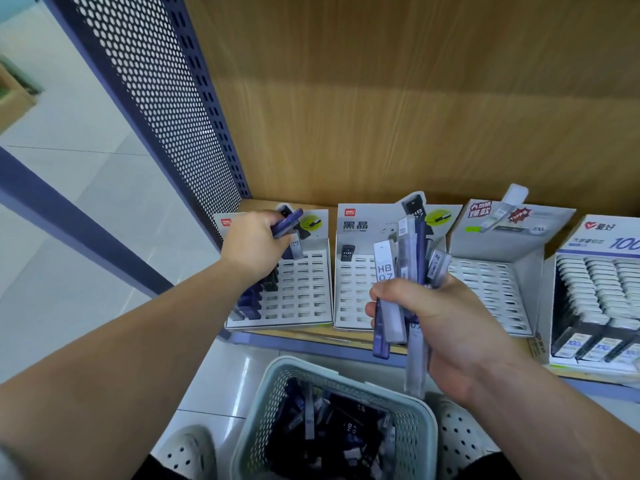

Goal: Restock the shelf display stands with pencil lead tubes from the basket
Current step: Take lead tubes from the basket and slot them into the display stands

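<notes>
One blue tube (286, 223) gripped by my left hand (254, 242); I should seat it upright in a free slot of the stand (304, 291), right hand (450, 327) clutching spares (384, 268).

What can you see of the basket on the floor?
The basket is pale grey-green plastic, with perforated mesh walls and a smooth, rounded rim. It stands upright on the tiled floor below the shelf edge, between two white perforated shoes. Inside lies a loose jumble of pencil lead tubes, dark and clear, one marked HB. Its near side is cut off by the picture's edge.
</notes>
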Motion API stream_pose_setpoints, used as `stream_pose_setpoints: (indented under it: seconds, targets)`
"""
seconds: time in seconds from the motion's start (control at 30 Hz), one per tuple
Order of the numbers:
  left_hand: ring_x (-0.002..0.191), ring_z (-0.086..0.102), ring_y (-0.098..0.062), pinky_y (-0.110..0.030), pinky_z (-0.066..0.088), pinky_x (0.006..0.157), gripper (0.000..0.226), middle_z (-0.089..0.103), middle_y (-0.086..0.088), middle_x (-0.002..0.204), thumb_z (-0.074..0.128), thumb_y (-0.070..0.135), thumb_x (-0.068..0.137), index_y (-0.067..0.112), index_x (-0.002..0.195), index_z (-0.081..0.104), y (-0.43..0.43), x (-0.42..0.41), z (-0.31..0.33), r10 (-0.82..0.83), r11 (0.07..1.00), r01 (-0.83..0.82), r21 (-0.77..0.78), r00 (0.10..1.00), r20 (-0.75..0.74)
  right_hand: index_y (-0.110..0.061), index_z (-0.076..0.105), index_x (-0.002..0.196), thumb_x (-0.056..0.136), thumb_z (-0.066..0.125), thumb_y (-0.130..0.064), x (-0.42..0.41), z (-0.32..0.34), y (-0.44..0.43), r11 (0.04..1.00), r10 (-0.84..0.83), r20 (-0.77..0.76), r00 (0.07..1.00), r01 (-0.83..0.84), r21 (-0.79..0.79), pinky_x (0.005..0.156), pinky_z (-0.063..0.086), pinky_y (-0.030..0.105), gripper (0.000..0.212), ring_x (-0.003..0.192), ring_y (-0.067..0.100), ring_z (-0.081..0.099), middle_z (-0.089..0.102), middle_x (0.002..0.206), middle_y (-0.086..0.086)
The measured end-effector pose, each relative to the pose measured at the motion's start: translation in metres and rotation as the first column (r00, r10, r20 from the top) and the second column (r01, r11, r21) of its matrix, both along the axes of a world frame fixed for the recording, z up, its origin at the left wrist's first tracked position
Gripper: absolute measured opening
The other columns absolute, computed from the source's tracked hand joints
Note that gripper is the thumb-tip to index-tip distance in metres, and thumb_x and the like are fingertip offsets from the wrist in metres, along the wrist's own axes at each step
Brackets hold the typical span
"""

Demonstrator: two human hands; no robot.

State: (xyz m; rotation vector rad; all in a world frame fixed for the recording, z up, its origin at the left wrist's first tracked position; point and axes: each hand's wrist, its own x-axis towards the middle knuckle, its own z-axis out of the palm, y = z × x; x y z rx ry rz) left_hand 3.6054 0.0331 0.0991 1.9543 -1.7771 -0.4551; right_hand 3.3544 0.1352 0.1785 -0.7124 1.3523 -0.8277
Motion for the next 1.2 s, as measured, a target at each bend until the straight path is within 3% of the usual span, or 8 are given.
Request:
stream_pose_setpoints:
  seconds: [0.1, 0.27, 0.53, 0.8, 0.87, 0.97, 1.07, 1.2]
  targets:
    - [0.051, 0.043, -0.01, -0.027, 0.025, 0.048, 0.039, 0.046, 0.008, 0.054, 0.075, 0.024, 0.084, 0.029, 0.059, 0.046, -0.001, 0.001, -0.001, -0.01, 1.0, 0.01, -0.011, 1.0, 0.013, -0.008, 0.067, 0.105, 0.075, 0.082, -0.016, 0.0, -0.002, 0.0, 1.0, 0.006, -0.016, 1.0, -0.006, 0.007, 0.089, 0.057, 0.05, 0.035, 0.083, 0.028, 0.076, 0.077, 0.082, 0.013]
    - [0.053, 0.045, -0.007, -0.026, 0.026, 0.048, 0.034, 0.048, 0.01, 0.055, 0.075, 0.022, 0.084, 0.031, 0.062, 0.051, 0.001, 0.0, -0.003, -0.057, 0.998, 0.058, -0.037, 0.997, 0.043, -0.011, 0.067, 0.101, 0.075, 0.082, -0.011, 0.001, -0.002, 0.0, 1.0, -0.019, 0.037, 0.999, 0.019, 0.003, 0.056, 0.057, 0.03, 0.03, 0.078, 0.026, 0.077, 0.077, 0.081, 0.013]
    - [0.06, 0.056, -0.019, -0.035, 0.047, 0.055, 0.014, 0.06, 0.002, 0.063, 0.073, 0.024, 0.085, 0.023, 0.072, 0.069, -0.002, -0.002, -0.003, -0.128, 0.992, 0.129, -0.009, 0.988, 0.08, -0.009, 0.065, 0.106, 0.076, 0.082, -0.011, 0.001, -0.001, 0.001, 1.0, -0.021, 0.04, 0.999, 0.021, 0.018, 0.055, 0.056, 0.029, 0.034, 0.078, 0.022, 0.078, 0.077, 0.082, 0.01]
    - [0.056, 0.046, -0.011, -0.027, 0.026, 0.048, 0.035, 0.047, 0.01, 0.06, 0.068, 0.022, 0.087, 0.035, 0.058, 0.052, -0.002, -0.005, -0.004, -0.152, 0.987, 0.159, -0.02, 0.966, 0.211, -0.011, 0.068, 0.102, 0.079, 0.081, -0.01, -0.001, -0.001, 0.002, 1.0, -0.018, 0.036, 0.999, 0.018, 0.013, 0.059, 0.057, 0.031, 0.027, 0.079, 0.022, 0.078, 0.078, 0.081, 0.008]
    - [0.06, 0.048, -0.018, -0.028, 0.027, 0.051, 0.029, 0.045, 0.008, 0.065, 0.067, 0.015, 0.084, 0.03, 0.06, 0.059, 0.002, -0.011, 0.0, -0.167, 0.98, 0.19, -0.052, 0.941, 0.293, -0.01, 0.069, 0.103, 0.079, 0.08, -0.01, 0.0, -0.002, 0.002, 1.0, -0.012, 0.026, 1.0, 0.012, 0.01, 0.066, 0.056, 0.034, 0.026, 0.079, 0.022, 0.078, 0.078, 0.082, 0.008]
    - [0.062, 0.043, -0.021, -0.028, 0.03, 0.055, 0.034, 0.042, 0.005, 0.069, 0.069, 0.005, 0.078, 0.029, 0.06, 0.053, 0.006, -0.014, 0.002, -0.149, 0.972, 0.196, -0.128, 0.94, 0.306, -0.01, 0.07, 0.101, 0.08, 0.08, -0.011, -0.001, -0.002, 0.002, 1.0, -0.007, 0.032, 0.999, 0.007, 0.009, 0.058, 0.056, 0.03, 0.024, 0.079, 0.022, 0.078, 0.078, 0.082, 0.009]
    - [0.063, 0.051, -0.027, -0.03, 0.034, 0.054, 0.023, 0.043, 0.004, 0.067, 0.073, 0.008, 0.078, 0.023, 0.062, 0.066, 0.006, -0.012, 0.0, -0.132, 0.972, 0.182, -0.148, 0.946, 0.296, -0.011, 0.071, 0.098, 0.079, 0.08, -0.011, -0.002, -0.003, 0.002, 1.0, -0.011, 0.03, 0.999, 0.011, 0.001, 0.056, 0.057, 0.027, 0.021, 0.079, 0.022, 0.077, 0.077, 0.081, 0.009]
    - [0.064, 0.048, -0.024, -0.029, 0.029, 0.054, 0.018, 0.045, 0.004, 0.066, 0.07, 0.017, 0.084, 0.021, 0.066, 0.07, 0.001, -0.011, -0.004, -0.131, 0.978, 0.171, -0.117, 0.948, 0.29, -0.01, 0.069, 0.103, 0.078, 0.081, -0.011, -0.001, -0.003, 0.003, 1.0, -0.01, 0.019, 1.0, 0.01, -0.006, 0.072, 0.056, 0.036, 0.028, 0.079, 0.023, 0.077, 0.077, 0.082, 0.009]
